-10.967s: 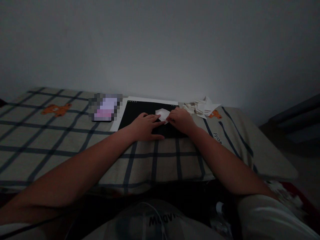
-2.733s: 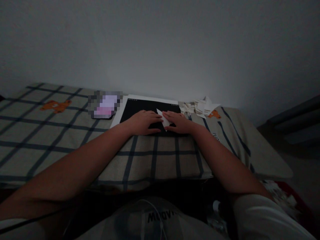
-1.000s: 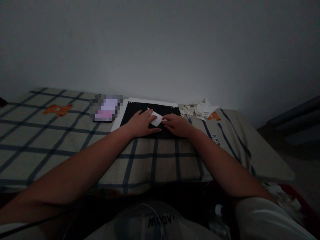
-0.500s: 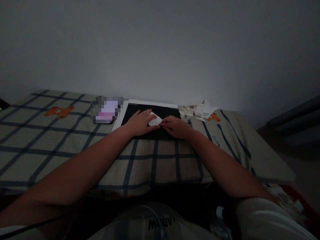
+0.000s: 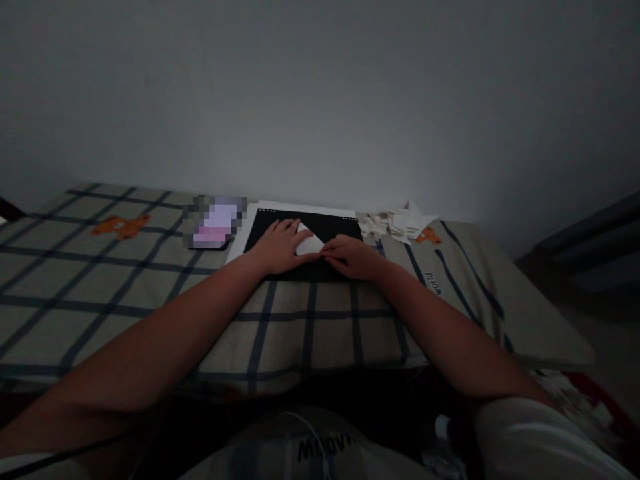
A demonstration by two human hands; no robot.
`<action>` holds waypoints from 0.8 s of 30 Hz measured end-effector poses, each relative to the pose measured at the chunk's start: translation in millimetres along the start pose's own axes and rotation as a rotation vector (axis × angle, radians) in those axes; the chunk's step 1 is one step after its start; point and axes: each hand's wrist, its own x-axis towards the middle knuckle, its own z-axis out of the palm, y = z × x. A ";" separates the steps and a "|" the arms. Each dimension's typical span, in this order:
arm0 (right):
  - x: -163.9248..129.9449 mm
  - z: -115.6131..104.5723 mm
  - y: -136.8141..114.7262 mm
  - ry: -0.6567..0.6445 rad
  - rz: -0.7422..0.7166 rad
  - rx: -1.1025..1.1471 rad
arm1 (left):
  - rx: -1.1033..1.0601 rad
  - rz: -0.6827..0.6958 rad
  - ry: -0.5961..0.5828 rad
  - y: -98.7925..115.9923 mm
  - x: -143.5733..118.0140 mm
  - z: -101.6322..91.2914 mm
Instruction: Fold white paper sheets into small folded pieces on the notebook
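A small piece of white paper [image 5: 309, 244], folded to a pointed shape, lies on a black sheet with punched holes along its far edge [image 5: 320, 219]. My left hand [image 5: 279, 248] rests flat over the paper's left side, fingers spread and thumb stretched along its near edge. At the paper's right corner, my right hand [image 5: 350, 256] has its fingertips pinched together on the paper. The part of the paper beneath my left fingers is hidden.
White sheets [image 5: 239, 233] stick out from under the black sheet. A pixelated phone-like screen [image 5: 217, 223] lies to the left. Several folded white paper pieces [image 5: 403, 221] are heaped at the right. A checked cloth [image 5: 150, 280] covers the table, which meets a wall [image 5: 320, 100].
My right fingertips have closed in on the paper's right corner, and slightly more of the paper shows. My left hand stays nearly in place.
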 end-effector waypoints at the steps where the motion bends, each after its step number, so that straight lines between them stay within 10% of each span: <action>1: 0.0 -0.2 -0.3 0.006 -0.001 0.002 | 0.005 -0.001 0.002 -0.3 -0.4 0.5; 10: 1.9 4.0 1.0 -0.014 -0.010 -0.060 | 0.092 0.111 0.007 9.3 2.1 -8.6; 24: 3.6 3.3 0.5 -0.027 -0.005 -0.280 | 0.099 -0.113 0.020 20.9 5.0 -5.6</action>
